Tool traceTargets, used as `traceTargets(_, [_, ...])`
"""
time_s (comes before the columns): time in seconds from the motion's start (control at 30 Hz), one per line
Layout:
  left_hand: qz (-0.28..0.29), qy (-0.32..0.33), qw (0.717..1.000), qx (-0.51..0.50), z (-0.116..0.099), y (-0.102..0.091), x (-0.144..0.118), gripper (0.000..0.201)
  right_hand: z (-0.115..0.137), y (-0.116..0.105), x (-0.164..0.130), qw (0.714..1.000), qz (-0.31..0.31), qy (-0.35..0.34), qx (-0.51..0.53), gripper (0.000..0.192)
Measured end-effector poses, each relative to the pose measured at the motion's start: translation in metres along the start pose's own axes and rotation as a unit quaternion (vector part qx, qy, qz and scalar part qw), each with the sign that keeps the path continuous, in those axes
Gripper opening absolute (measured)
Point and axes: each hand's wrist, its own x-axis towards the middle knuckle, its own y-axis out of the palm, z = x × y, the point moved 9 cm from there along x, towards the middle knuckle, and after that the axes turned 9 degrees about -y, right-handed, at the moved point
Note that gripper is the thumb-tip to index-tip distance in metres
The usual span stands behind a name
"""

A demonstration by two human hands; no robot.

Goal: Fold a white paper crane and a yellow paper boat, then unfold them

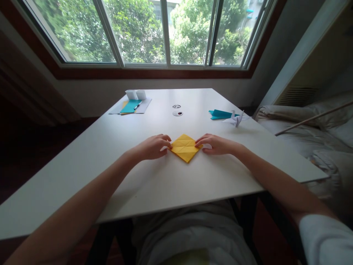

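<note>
A yellow sheet of origami paper (184, 148), folded and creased, lies as a diamond on the white table in front of me. My left hand (157, 146) is at its left corner, fingertips pinching the edge. At the opposite corner, my right hand (216, 144) has its fingers on top of the paper and the thumb close to the edge. Both hands rest low on the tabletop, and the paper stays flat between them. Crease lines cross its middle.
On the white table (82, 176), a white paper crane (234, 119) and a blue folded paper piece (220, 114) sit at the right. Back left are blue paper (131, 106), a pen (138, 105) and white folded paper boxes (141, 95). Round discs (177, 113) lie mid-table.
</note>
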Motion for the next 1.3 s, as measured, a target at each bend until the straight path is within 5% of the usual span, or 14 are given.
traceTargets(0.7, [-0.027, 0.049, 0.998, -0.012, -0.010, -0.001, 0.000, 0.023, 0.001, -0.002, 0.006, 0.999, -0.032, -0.016, -0.006, 0.029])
traceTargets(0.93, [-0.029, 0.018, 0.998, -0.046, -0.004, 0.001, 0.005, 0.025, 0.002, -0.003, 0.007, 0.999, -0.046, 0.006, -0.024, 0.025])
traceTargets(1.13, [-0.058, -0.066, 0.992, -0.085, 0.011, 0.007, 0.012, 0.023, -0.015, -0.004, 0.006, 0.986, -0.113, 0.113, -0.037, 0.020])
traceTargets(1.3, [-0.086, -0.122, 0.987, -0.067, 0.019, 0.010, 0.014, 0.016, -0.023, -0.001, 0.005, 0.978, -0.148, 0.144, -0.035, 0.032])
